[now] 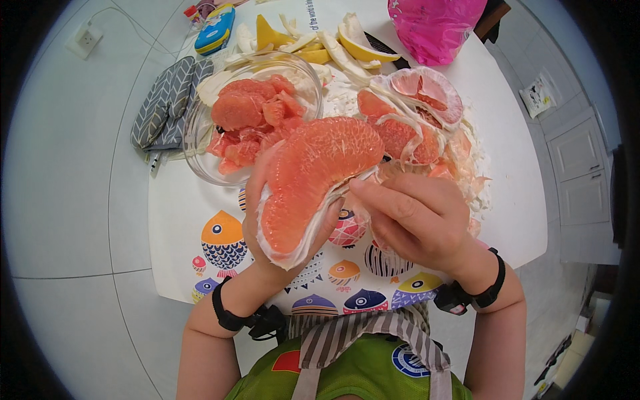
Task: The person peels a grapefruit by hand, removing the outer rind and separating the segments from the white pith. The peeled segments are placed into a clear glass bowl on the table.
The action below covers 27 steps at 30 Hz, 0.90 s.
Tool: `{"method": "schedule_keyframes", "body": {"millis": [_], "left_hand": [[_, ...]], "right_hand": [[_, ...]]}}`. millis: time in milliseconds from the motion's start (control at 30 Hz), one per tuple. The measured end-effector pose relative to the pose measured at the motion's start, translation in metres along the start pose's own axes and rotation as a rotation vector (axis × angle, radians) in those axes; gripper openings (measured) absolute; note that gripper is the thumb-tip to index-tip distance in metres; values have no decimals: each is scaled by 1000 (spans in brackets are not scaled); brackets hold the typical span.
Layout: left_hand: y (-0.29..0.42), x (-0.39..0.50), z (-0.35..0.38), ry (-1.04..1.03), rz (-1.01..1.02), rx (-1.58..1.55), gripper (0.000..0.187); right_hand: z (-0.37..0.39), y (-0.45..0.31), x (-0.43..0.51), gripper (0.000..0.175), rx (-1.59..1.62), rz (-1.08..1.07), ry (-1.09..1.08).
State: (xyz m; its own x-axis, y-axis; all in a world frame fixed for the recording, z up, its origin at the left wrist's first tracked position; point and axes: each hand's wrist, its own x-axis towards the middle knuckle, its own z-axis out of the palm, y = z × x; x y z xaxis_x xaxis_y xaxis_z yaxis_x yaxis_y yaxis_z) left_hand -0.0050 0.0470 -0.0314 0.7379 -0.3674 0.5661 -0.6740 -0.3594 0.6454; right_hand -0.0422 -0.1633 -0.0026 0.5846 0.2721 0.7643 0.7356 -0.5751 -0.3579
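Observation:
A large pink pomelo segment (320,175) rests in my left hand (255,235), its flesh bared and white membrane still along its inner and lower edges. My right hand (420,215) pinches the membrane at the segment's inner edge between thumb and fingers. Behind my left hand, a clear glass bowl (192,160) holds peeled pomelo flesh (245,110) in chunks. Beyond my right hand lie unpeeled pomelo sections (425,95) with pith on them. Torn membrane scraps (462,155) are heaped to the right of these.
Yellow pomelo rind pieces (360,47) lie at the back, partly over a dark knife (382,45). A pink plastic bag (435,30) stands at the back right. Grey patterned oven mitts (167,105) and a blue case (215,30) sit along the left edge. A fish-print mat (320,295) covers the near table.

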Motion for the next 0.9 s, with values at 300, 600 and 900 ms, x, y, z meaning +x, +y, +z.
{"method": "schedule_keyframes", "body": {"millis": [300, 600, 900], "left_hand": [[3, 2, 2, 23, 45, 87, 88], [3, 3, 3, 41, 90, 41, 84], [2, 3, 4, 51, 81, 36, 85]], "right_hand": [[-2, 3, -1, 46, -53, -43, -22], [0, 3, -2, 48, -89, -54, -18], [2, 3, -2, 45, -76, -58, -7]]}}
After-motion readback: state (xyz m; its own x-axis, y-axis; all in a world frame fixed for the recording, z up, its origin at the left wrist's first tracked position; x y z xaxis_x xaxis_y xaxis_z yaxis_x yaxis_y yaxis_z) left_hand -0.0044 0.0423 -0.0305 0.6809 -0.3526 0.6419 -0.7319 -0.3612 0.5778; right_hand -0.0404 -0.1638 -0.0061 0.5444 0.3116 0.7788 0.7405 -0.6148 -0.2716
